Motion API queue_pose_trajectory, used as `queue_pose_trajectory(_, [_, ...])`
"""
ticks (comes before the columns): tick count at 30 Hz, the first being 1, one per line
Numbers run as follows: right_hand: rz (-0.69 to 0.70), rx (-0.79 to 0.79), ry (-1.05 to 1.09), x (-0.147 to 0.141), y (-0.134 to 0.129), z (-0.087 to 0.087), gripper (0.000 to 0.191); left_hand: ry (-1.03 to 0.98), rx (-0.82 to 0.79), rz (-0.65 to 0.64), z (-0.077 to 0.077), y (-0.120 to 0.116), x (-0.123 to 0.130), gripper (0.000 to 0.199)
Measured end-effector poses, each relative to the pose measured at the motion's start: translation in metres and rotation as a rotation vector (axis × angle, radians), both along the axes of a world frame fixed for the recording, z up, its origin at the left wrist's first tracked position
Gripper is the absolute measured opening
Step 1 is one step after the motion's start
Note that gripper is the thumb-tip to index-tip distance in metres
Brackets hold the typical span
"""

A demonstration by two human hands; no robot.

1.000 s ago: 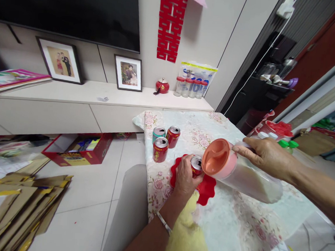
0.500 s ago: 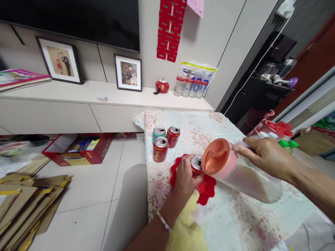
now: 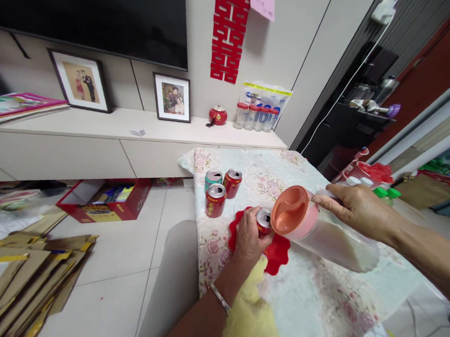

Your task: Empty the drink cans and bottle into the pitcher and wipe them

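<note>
Clamping a red can point(image 3: 263, 220) in the fingers of the left hand point(image 3: 247, 239), over a red mat point(image 3: 278, 253) on the tablecloth point(image 3: 300, 304). Gripping a tilted pitcher point(image 3: 334, 244) in the curled fingers of the right hand point(image 3: 364, 210), with its lid point(image 3: 289, 211) beside the can.

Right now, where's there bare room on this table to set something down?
On the flowered tablecloth: beyond the translucent orange-lidded plastic pitcher, toward the far edge; also nearer, between that pitcher and the fuzzy yellow item. Crowded: the left side, with three drink cans near the red scalloped mat and left hand.
</note>
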State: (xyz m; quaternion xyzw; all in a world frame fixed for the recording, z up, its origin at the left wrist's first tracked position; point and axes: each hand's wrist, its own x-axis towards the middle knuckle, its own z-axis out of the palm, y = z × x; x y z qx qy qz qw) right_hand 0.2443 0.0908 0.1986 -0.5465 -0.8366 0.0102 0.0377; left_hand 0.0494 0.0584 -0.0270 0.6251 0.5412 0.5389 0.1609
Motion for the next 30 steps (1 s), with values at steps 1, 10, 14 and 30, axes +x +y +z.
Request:
queue_pose_trajectory(1, [-0.001, 0.001, 0.001, 0.0002, 0.0000, -0.0001, 0.067, -0.001, -0.001, 0.001, 0.0003, -0.0002, 0.0000, 0.067])
queue_pose_trajectory(10, [0.006, 0.003, -0.010, 0.0019, 0.0010, -0.0011, 0.066, 0.010, 0.008, 0.011, 0.0012, -0.0002, 0.0002, 0.068])
queue_pose_trajectory(14, [0.001, -0.005, -0.010, 0.0003, 0.0002, -0.0002, 0.066, 0.012, 0.001, 0.014, 0.0010, -0.0003, 0.0005, 0.068])
queue_pose_trajectory(30, [-0.004, -0.006, -0.013, 0.0013, 0.0003, -0.0007, 0.066, 0.005, -0.017, 0.002, 0.0017, -0.0008, 0.0001, 0.067])
